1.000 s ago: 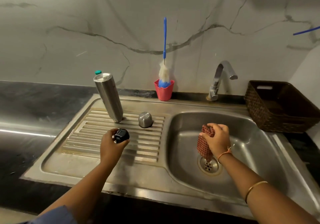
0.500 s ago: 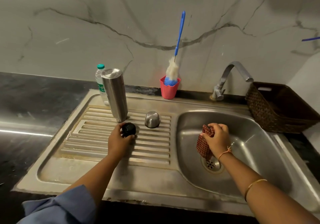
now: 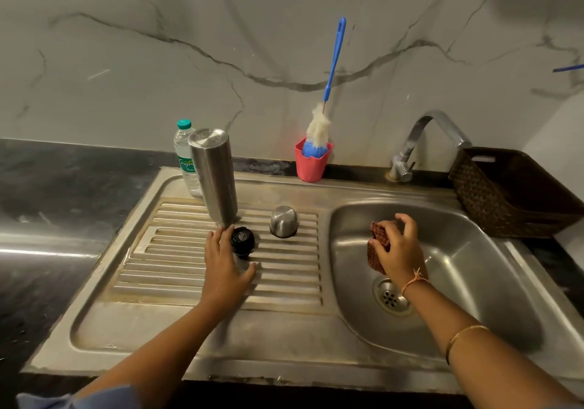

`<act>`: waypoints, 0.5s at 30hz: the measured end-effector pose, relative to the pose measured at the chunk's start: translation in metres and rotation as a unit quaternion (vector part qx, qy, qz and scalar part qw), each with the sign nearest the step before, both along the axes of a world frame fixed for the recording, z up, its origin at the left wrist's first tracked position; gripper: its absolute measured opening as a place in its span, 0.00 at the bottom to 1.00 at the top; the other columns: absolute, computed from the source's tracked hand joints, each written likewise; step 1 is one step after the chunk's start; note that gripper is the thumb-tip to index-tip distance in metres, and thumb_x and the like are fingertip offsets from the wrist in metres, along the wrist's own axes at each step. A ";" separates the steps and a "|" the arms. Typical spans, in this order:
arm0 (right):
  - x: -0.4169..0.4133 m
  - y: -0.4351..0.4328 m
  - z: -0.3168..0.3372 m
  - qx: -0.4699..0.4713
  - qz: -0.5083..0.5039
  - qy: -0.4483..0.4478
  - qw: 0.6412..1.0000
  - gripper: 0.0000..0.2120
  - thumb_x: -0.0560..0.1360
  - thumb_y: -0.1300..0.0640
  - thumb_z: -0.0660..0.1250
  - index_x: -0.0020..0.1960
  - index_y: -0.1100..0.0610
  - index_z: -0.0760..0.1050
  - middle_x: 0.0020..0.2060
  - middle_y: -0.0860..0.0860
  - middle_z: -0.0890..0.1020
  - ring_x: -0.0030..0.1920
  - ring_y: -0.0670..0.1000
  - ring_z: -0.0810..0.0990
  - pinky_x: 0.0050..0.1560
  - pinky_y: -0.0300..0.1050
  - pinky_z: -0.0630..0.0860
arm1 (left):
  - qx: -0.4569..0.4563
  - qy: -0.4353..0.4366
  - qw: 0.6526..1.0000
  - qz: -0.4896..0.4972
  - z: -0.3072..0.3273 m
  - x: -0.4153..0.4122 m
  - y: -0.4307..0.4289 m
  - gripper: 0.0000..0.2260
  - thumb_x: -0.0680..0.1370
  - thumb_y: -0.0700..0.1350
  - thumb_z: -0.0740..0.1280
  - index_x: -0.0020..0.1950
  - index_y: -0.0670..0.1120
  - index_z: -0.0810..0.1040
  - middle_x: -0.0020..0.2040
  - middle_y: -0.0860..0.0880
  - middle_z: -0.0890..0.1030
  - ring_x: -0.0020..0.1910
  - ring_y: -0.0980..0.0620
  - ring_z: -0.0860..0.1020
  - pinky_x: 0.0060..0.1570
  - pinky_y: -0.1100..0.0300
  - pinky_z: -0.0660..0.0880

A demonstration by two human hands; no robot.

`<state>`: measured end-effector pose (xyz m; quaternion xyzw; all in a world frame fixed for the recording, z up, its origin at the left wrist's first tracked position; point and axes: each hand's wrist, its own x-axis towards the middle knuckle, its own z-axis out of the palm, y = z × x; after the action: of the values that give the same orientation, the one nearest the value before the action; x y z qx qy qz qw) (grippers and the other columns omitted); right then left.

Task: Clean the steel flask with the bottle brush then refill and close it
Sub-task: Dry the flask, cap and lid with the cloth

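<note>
The steel flask (image 3: 215, 174) stands narrow end down on the far ribs of the draining board (image 3: 177, 282), with a plastic water bottle (image 3: 183, 156) just behind it. The left hand (image 3: 222, 269) lies flat there, its grip slack and empty, just beside the black stopper (image 3: 242, 240). A steel cap (image 3: 283, 221) sits to the right. Over the sink basin (image 3: 474, 282) the right hand (image 3: 401, 250) has its grip closed around a red checked cloth (image 3: 377, 238). The bottle brush (image 3: 319, 124) stands in a pink cup (image 3: 311, 165) by the far wall.
</note>
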<state>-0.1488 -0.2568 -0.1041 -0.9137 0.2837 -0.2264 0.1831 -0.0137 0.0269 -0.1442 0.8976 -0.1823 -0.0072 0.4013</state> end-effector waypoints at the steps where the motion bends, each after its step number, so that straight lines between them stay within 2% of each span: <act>1: 0.000 -0.001 0.000 0.000 0.003 -0.002 1.000 0.15 0.69 0.63 0.73 0.55 0.64 0.77 0.64 0.64 0.68 0.58 0.65 0.74 0.53 0.56 0.76 | 0.002 -0.023 1.000 -0.008 -0.001 -0.007 0.000 0.38 0.72 0.46 0.73 0.76 0.47 0.56 0.77 0.46 0.53 0.77 0.46 0.46 0.74 0.50 0.48; 4: -0.003 -0.004 -0.002 0.006 -0.003 -0.005 1.000 0.15 0.70 0.63 0.73 0.55 0.64 0.77 0.63 0.64 0.69 0.58 0.64 0.74 0.53 0.54 0.76 | -0.012 -0.089 0.995 -0.044 -0.003 -0.021 -0.008 0.32 0.74 0.43 0.71 0.75 0.46 0.60 0.77 0.45 0.54 0.77 0.47 0.47 0.73 0.49 0.51; 6: -0.006 -0.005 -0.004 0.010 -0.010 -0.003 1.000 0.15 0.70 0.62 0.72 0.55 0.64 0.77 0.64 0.63 0.68 0.59 0.62 0.74 0.54 0.52 0.75 | -0.010 -0.107 0.989 -0.100 -0.002 -0.026 -0.022 0.28 0.75 0.42 0.70 0.73 0.45 0.64 0.76 0.45 0.57 0.77 0.47 0.51 0.73 0.49 0.54; 9: -0.011 -0.007 -0.008 0.018 -0.026 0.003 0.999 0.15 0.71 0.62 0.72 0.56 0.64 0.76 0.65 0.62 0.68 0.60 0.62 0.73 0.56 0.52 0.74 | 0.005 -0.095 0.980 -0.173 0.005 -0.025 -0.049 0.23 0.76 0.40 0.67 0.70 0.46 0.68 0.76 0.44 0.58 0.75 0.50 0.52 0.72 0.58 0.51; 11: -0.016 -0.008 -0.009 0.023 -0.039 0.010 0.999 0.15 0.71 0.61 0.72 0.56 0.64 0.76 0.65 0.61 0.67 0.60 0.62 0.73 0.57 0.52 0.73 | 0.022 -0.079 0.980 -0.181 0.009 -0.018 -0.066 0.22 0.76 0.39 0.65 0.70 0.46 0.68 0.76 0.42 0.55 0.76 0.46 0.53 0.71 0.61 0.49; 15: -0.025 -0.010 -0.008 0.028 -0.053 0.019 0.998 0.16 0.71 0.61 0.72 0.58 0.62 0.75 0.66 0.60 0.66 0.61 0.60 0.73 0.58 0.51 0.73 | 0.076 -0.010 0.985 -0.154 0.017 0.006 -0.101 0.29 0.76 0.35 0.61 0.75 0.50 0.61 0.77 0.41 0.45 0.76 0.38 0.46 0.75 0.45 0.51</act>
<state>-0.1740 -0.2668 -0.1119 -0.8958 0.3415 -0.2105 0.1914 -0.0082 -0.0737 -0.1267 0.8867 -0.3211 -0.0741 0.3243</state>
